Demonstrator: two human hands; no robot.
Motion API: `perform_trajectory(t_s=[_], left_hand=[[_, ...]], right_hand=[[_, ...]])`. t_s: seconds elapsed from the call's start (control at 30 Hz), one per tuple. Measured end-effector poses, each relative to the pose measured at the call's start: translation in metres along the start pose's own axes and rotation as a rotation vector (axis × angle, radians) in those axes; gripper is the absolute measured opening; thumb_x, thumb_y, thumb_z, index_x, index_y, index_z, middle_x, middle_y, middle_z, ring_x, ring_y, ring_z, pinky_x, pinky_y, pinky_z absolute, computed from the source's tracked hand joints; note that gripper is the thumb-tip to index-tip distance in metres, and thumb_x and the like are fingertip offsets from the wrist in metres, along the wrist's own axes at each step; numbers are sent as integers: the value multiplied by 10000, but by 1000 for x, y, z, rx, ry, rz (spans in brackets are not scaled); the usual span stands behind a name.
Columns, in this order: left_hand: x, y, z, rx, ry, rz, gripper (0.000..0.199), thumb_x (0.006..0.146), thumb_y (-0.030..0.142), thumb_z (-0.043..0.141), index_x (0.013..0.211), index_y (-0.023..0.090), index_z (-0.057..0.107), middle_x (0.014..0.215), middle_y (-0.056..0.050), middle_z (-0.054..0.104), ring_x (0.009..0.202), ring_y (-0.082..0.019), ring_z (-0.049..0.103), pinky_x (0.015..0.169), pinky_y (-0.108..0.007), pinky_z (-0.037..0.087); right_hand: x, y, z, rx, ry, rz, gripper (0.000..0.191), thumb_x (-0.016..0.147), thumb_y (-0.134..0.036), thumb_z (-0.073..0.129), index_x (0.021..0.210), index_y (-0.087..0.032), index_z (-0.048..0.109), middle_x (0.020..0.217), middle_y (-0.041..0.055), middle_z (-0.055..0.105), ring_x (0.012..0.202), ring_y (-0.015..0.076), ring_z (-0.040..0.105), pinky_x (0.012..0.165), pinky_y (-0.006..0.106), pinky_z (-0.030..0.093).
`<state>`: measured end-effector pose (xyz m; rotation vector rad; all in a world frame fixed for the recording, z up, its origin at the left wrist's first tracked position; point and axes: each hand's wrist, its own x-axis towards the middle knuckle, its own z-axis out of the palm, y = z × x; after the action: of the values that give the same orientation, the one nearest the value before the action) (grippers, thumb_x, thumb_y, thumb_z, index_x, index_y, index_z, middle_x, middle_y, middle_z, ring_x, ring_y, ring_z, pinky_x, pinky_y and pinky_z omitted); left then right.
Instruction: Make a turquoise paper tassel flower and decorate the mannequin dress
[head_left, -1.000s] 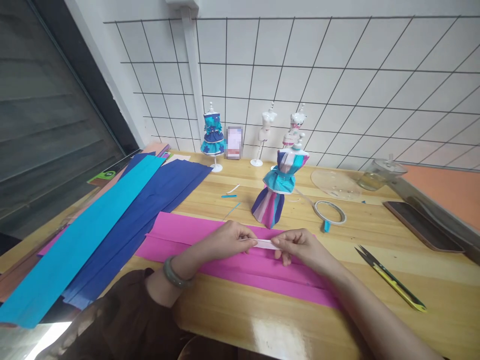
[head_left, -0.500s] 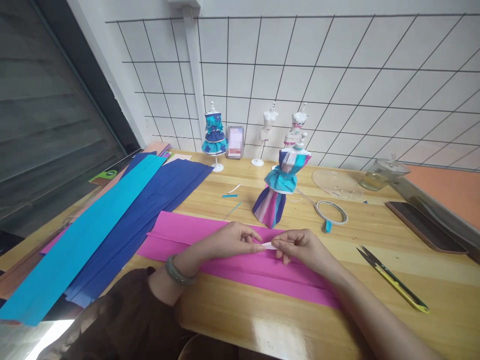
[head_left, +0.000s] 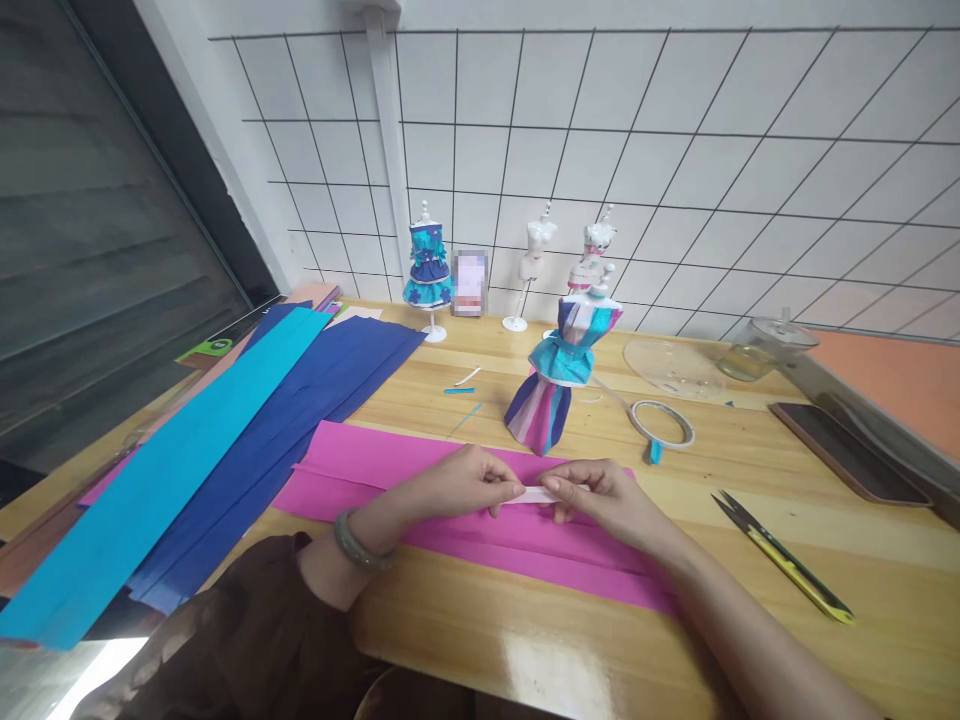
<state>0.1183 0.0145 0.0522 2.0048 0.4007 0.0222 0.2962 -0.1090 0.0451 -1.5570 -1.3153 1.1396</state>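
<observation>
While a multicolored gown point(head_left: 564, 352) already dresses a small mannequin point(head_left: 603, 285) on the desk point(head_left: 450, 620), a narrow pale strip point(head_left: 535, 495) held over a magenta sheet point(head_left: 510, 545) appears only partway worked. The left hand point(head_left: 480, 480) and right hand point(head_left: 600, 490) pinch it between thumb and fingers, a short span showing between them, and it is joined to no mannequin in view. Behind, a blue tiered outfit point(head_left: 428, 271) looks finished, while a plain white mannequin point(head_left: 535, 250) stands bare. Snips point(head_left: 787, 567) lie untouched at right, and the magenta sheet, creased lengthwise, lies spread beneath the strip.
</observation>
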Motion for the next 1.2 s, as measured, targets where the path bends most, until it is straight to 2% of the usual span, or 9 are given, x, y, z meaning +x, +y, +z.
perform_trajectory(t_s=[0.13,0.33,0.53,0.67,0.83,0.97,1.03,1.2], left_hand=[[1,-1,1,-7,1,14,368,799,408,448,599,125,573,518,21,496,462,-65,392,464,-198,272],[3,-4,1,-36,30,-8,319,777,391,491,754,121,658,581,-2,563,513,-81,451,490,-194,312],[4,-4,1,-35,87,26,310,768,395,518,740,123,664,566,-3,571,494,-72,426,476,-189,301],[4,-3,4,-27,72,18,333,766,421,513,778,130,672,602,-9,584,510,-75,430,484,-189,304],[4,-6,3,-41,45,13,292,744,376,544,835,131,674,661,-12,597,555,-83,443,510,-193,311],[3,-8,-2,-26,18,-7,303,714,363,583,916,154,667,686,7,587,563,-80,422,516,-194,299],[2,-7,-4,-21,6,-2,320,719,392,576,907,148,665,685,8,580,564,-80,421,513,-193,296],[2,-6,-1,-22,-3,22,381,788,445,469,721,114,645,599,-3,545,539,-82,432,508,-199,309]], right_hand=[[2,3,4,19,-44,0,363,789,-453,545,782,-115,677,646,58,662,531,107,557,532,224,426],[1,2,0,-60,38,8,367,786,-458,543,677,-126,655,534,23,605,464,92,500,481,214,378],[-1,0,-4,-75,55,-16,351,804,-442,525,746,-127,669,596,40,633,547,115,538,553,230,403],[0,1,1,-67,-8,-28,334,796,-429,541,818,-126,679,659,39,629,569,110,519,539,226,392],[1,6,0,-101,35,-3,347,777,-436,558,701,-116,667,541,1,545,500,85,447,481,214,342],[0,7,-3,-90,39,6,358,777,-452,552,695,-118,650,543,-3,546,489,80,443,475,213,336],[0,7,-3,-83,33,1,362,782,-457,544,697,-119,643,543,-3,542,494,82,445,481,214,337],[0,6,-1,-76,-2,-11,367,796,-458,527,668,-125,614,547,-3,525,508,84,438,489,217,335]])
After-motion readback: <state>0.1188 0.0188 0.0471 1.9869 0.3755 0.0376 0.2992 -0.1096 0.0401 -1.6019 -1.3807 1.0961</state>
